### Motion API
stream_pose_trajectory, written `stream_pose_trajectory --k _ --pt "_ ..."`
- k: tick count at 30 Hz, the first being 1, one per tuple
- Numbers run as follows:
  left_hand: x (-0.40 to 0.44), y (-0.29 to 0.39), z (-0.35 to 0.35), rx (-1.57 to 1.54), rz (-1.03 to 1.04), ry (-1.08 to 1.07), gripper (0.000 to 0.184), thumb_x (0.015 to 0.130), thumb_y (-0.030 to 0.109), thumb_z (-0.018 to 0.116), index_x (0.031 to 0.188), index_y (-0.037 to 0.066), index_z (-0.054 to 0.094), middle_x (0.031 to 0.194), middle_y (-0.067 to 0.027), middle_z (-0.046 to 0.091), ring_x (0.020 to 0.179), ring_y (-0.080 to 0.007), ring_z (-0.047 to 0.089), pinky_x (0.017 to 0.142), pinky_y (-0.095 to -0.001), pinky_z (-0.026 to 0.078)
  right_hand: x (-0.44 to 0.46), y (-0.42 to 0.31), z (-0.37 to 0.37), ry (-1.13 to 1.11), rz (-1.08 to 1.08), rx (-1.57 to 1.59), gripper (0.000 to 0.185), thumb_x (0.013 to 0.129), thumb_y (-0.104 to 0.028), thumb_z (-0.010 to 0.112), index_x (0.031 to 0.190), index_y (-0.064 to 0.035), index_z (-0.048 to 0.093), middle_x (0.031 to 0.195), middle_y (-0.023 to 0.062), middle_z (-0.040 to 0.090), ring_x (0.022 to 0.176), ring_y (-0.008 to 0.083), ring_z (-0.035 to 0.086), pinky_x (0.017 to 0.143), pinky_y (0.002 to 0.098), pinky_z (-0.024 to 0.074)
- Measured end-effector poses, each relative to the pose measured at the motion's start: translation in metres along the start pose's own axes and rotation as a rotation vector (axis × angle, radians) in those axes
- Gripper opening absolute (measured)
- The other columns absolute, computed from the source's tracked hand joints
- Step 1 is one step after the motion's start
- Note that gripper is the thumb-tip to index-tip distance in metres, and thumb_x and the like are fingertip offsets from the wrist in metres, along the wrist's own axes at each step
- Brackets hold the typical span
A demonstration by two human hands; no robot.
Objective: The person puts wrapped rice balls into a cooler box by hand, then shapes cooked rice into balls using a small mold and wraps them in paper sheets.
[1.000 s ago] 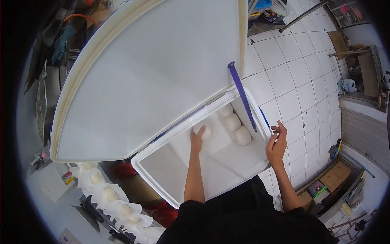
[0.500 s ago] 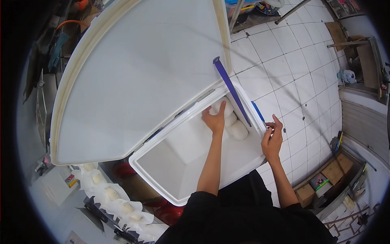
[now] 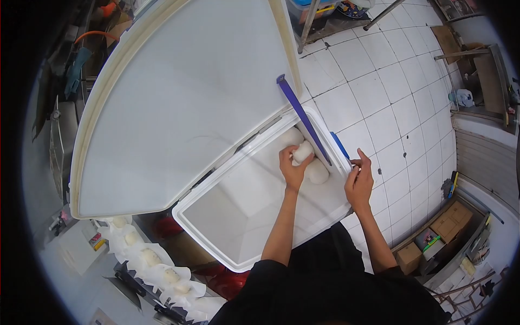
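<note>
Inside the open white cooler box [image 3: 184, 212], my left hand [image 3: 293, 169] has its fingers around a white dough ball [image 3: 302, 152]. Another dough ball [image 3: 317, 173] lies just below it, and one more [image 3: 293, 136] sits above, toward the hinge side. My right hand [image 3: 359, 181] is at the box's right end, outside the rim, with its fingers curled near the blue latch [image 3: 339, 144]; whether it holds anything is too small to tell. A purple strap [image 3: 303, 116] runs from the raised lid [image 3: 184, 108] into the box.
White paper-lined items [image 3: 151, 258] stand in a row at the lower left, beside red round objects [image 3: 228, 284]. White floor tiles [image 3: 379, 119] stretch to the right. Cardboard boxes [image 3: 452, 221] are at the lower right, and a metal-legged rack [image 3: 310, 27] is at the top.
My left hand has moved right across the box, from one dough ball to the upper corner, then slightly down onto the ball it now grips. My right hand stays by the rim. The view has shifted.
</note>
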State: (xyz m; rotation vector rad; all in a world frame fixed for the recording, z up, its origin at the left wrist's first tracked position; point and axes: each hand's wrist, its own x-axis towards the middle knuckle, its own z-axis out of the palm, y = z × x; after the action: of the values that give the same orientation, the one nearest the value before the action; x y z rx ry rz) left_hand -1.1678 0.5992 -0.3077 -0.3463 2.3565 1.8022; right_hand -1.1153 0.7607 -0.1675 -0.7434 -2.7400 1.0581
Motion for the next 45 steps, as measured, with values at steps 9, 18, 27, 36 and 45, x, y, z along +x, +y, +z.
stream_pose_trajectory --k 9,18,27,36,45 --pt "-0.003 0.004 -0.003 0.088 -0.386 -0.050 0.052 0.067 0.029 0.094 0.104 0.000 0.070 0.081 -0.0072 0.074 0.074 -0.0176 0.069 0.078 -0.0302 0.055 0.000 0.007 0.003 0.017 -0.084 -0.038 0.048 0.095 0.001 0.042 0.142 -0.0036 0.043 0.101 0.0192 0.065 0.074 0.0237 0.062 0.067 0.0332 0.0494" --pt "-0.016 -0.032 0.021 0.469 0.101 0.226 0.095 0.089 0.038 0.075 0.151 -0.009 0.020 0.159 -0.0277 0.019 0.139 -0.0375 0.037 0.112 -0.0413 0.036 -0.002 0.005 0.001 -0.016 0.002 0.011 0.048 0.095 0.001 0.042 0.143 -0.0042 0.042 0.099 0.0187 0.065 0.072 0.0222 0.060 0.067 0.0327 0.0489" --pt "0.013 -0.050 0.043 -0.031 -0.266 0.074 0.089 0.100 0.034 0.058 0.156 -0.005 0.002 0.163 -0.0285 0.007 0.152 -0.0399 0.008 0.122 -0.0447 0.014 -0.003 0.001 0.001 -0.052 0.075 0.026 0.048 0.095 0.000 0.042 0.143 -0.0031 0.042 0.099 0.0197 0.065 0.073 0.0239 0.062 0.068 0.0335 0.0498" --pt "0.036 -0.037 0.048 0.149 -0.178 0.532 0.050 0.092 0.038 0.072 0.115 -0.004 0.060 0.108 -0.0164 0.058 0.097 -0.0255 0.054 0.085 -0.0396 0.044 -0.002 0.000 0.001 -0.055 0.018 0.027 0.047 0.093 0.002 0.044 0.140 -0.0010 0.046 0.098 0.0226 0.066 0.077 0.0330 0.066 0.071 0.0388 0.0518" --pt "0.060 -0.041 0.021 0.272 -0.123 0.327 0.053 0.091 0.045 0.071 0.100 -0.005 0.060 0.093 -0.0190 0.060 0.086 -0.0315 0.055 0.078 -0.0436 0.044 -0.004 -0.008 -0.003 -0.141 -0.018 -0.045 0.042 0.096 0.001 0.038 0.137 0.0032 0.048 0.123 0.0214 0.060 0.099 0.0347 0.064 0.087 0.0384 0.0508"
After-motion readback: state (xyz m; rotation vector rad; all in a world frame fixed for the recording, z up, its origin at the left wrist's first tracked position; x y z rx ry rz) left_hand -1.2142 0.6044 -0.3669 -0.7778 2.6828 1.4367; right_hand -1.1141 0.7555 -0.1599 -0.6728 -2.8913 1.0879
